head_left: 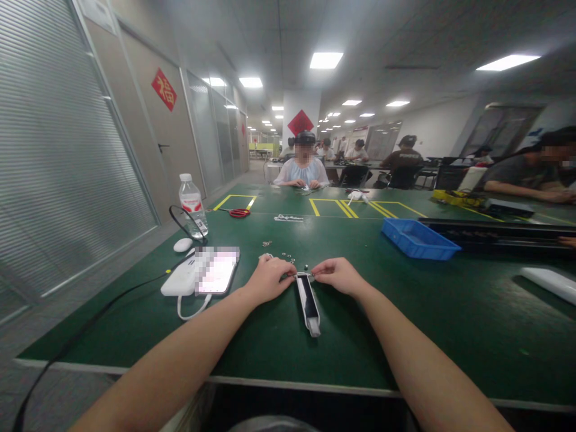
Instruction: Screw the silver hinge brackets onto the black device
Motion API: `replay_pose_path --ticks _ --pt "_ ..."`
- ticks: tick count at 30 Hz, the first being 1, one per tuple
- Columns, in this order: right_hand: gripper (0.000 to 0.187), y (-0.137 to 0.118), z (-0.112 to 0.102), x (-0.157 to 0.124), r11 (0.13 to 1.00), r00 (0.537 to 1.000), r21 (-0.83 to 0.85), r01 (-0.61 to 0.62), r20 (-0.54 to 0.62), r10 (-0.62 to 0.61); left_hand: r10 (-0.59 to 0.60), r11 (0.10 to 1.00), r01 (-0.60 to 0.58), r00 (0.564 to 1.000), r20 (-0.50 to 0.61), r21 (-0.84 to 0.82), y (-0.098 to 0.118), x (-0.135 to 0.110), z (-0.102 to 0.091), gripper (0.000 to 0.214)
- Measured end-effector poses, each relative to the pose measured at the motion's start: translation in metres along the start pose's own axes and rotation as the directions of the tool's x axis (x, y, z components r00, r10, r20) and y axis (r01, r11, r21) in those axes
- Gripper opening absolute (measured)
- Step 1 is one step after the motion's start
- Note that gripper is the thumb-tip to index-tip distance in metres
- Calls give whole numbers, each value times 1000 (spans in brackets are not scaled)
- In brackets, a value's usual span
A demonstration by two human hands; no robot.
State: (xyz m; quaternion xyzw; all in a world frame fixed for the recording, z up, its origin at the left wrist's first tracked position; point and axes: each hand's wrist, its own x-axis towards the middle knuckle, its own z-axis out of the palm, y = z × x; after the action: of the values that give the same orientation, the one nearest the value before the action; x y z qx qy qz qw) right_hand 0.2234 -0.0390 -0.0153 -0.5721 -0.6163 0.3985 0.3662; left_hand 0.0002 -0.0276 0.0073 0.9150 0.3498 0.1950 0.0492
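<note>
Our left hand and right hand meet at the far end of a long white part. Both hands have their fingers curled in and pinch that end from each side. The part lies flat on the green table and points back at us. Little rings lie just behind our hands, and a phone lies to the left.

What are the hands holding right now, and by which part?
Left hand and right hand pinch the far end of the narrow black-and-white strip lying on the table.
</note>
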Motion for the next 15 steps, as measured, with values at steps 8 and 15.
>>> replay_pose_path --ticks 8,15 --pt "21 -1 2 -2 991 996 -108 84 33 -81 2 1000 -2 1000 -10 -6 -1 0 3 11" --pt "23 -4 4 -5 954 984 -239 178 25 -177 4 1000 -4 1000 -10 -10 -1 0 2 12"
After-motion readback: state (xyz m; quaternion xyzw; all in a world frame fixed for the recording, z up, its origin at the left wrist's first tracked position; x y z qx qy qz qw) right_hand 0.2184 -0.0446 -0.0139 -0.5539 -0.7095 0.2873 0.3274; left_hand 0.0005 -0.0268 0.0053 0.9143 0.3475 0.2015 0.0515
